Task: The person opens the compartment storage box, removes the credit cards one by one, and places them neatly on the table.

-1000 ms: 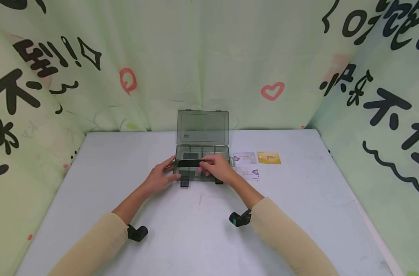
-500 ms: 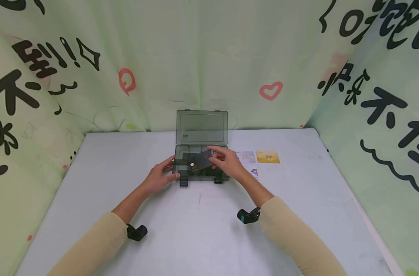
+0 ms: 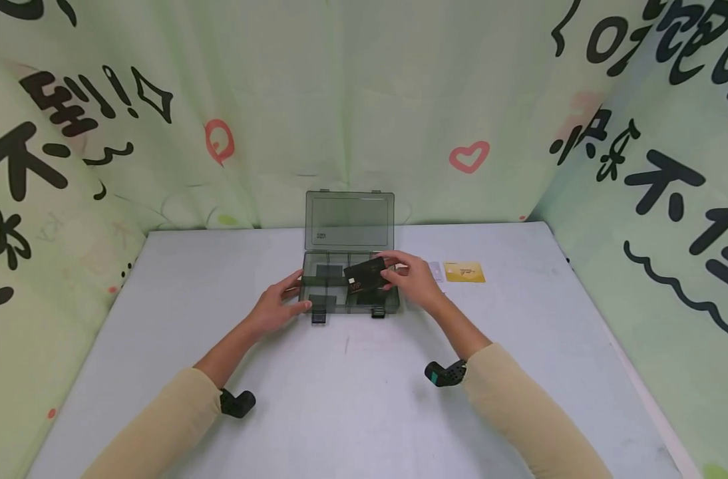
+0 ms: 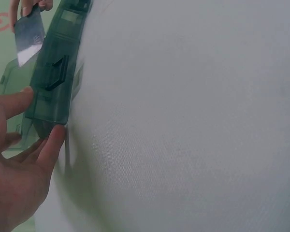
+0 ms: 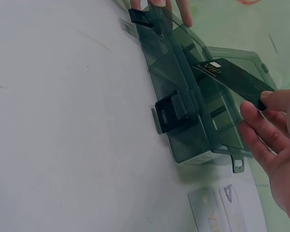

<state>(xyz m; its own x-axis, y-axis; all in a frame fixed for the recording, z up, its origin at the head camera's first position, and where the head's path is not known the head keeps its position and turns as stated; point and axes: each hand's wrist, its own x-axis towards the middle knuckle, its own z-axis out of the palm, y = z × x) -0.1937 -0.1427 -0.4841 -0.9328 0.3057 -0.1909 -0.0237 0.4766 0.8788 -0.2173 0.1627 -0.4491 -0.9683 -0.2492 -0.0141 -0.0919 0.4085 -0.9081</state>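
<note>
A smoky, see-through compartment box lies on the table with its lid raised at the back. My left hand holds its left end, thumb at the top edge and a fingertip at the lower corner. Between thumb and fingers of my right hand is a black card marked VIP, pinched at its right end. The card hangs tilted over the right-hand compartments. Dark flat pieces show in the left compartments.
A gold card lies on the white table right of the box. Two pale purple cards lie beside the box, largely covered by my right hand in the head view. Printed curtains stand behind and at both sides.
The right hand has moved to the right with the black card, which was nearly edge-on and now shows its face, tilted. The left hand has stayed at the box.
</note>
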